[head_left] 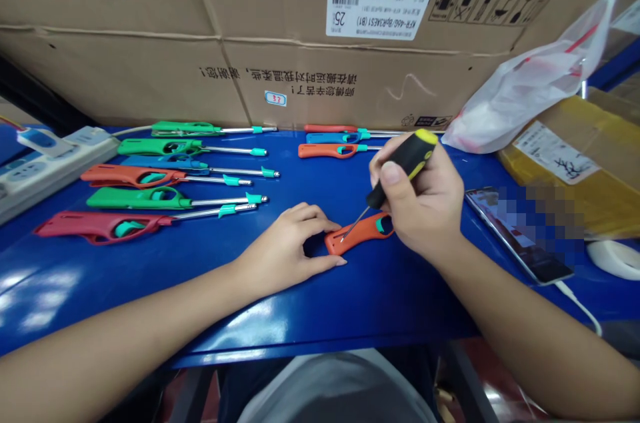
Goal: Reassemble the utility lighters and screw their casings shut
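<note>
Right grip [433, 206] closed round screwdriver [406, 164]; left grip [285, 246] part-curled, lightly pinching end of orange lighter [359, 233] lying on blue surface [385, 303]; slanted screwdriver could skid toward left grip if pressed hard, orange lighter swivel if pinch slackens

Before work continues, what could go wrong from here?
The screwdriver points down at an orange lighter close to the left hand; a slip could jab that hand. The blue table looks glossy, so the lighter might skid under pressure. The phone lies beside the right forearm, which might nudge it.
</note>
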